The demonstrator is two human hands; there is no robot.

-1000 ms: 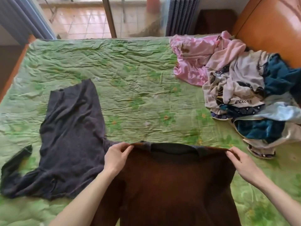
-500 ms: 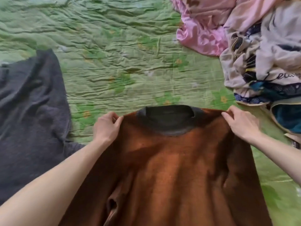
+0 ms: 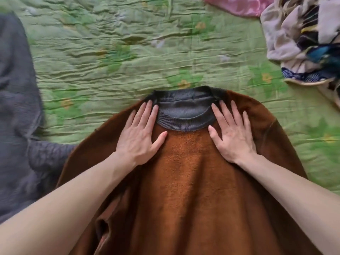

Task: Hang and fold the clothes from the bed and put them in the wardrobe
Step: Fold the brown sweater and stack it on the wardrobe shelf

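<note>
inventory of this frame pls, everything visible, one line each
brown sweater: 1, rust brown with grey ribbed collar, spread flat on the bed, near centre
grey garment: 1, dark grey, on the bed at left, touching the sweater's left edge
pink garment: 1, pink, top edge, right of centre
clothes pile: 1 heap, beige, navy and teal, top right
bedspread: 1, green with flowers, wrinkled, under everything
left hand: 1, flat on the sweater, left of the collar
right hand: 1, flat on the sweater, right of the collar
</note>
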